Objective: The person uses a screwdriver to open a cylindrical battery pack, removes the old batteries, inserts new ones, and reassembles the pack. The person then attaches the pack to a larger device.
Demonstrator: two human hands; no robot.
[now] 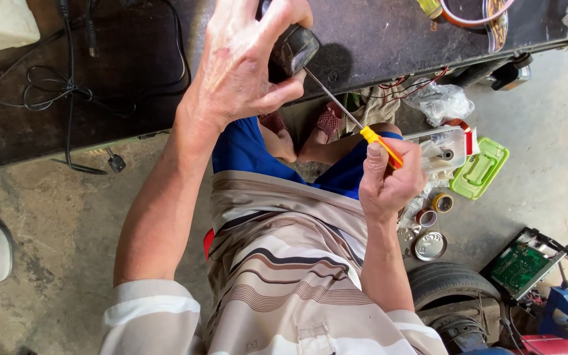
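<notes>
Both hands are closed — left hand (244, 62) grips a small black rounded device (295, 47), right hand (389, 181) clasps a yellow-handled screwdriver (356, 121) touching it.

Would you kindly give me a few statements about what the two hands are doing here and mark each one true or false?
1. The right hand grips a screwdriver with a yellow and orange handle. True.
2. The left hand is empty. False: its fingers wrap round a small dark object.
3. The screwdriver's shaft runs up to the dark object. True.
4. A green lidded box lies on the dark bench. False: it lies on the concrete floor.
5. Black cables lie on the dark bench. True.
6. A green circuit board sits in the left hand. False: it lies on the floor, lower right.
</notes>
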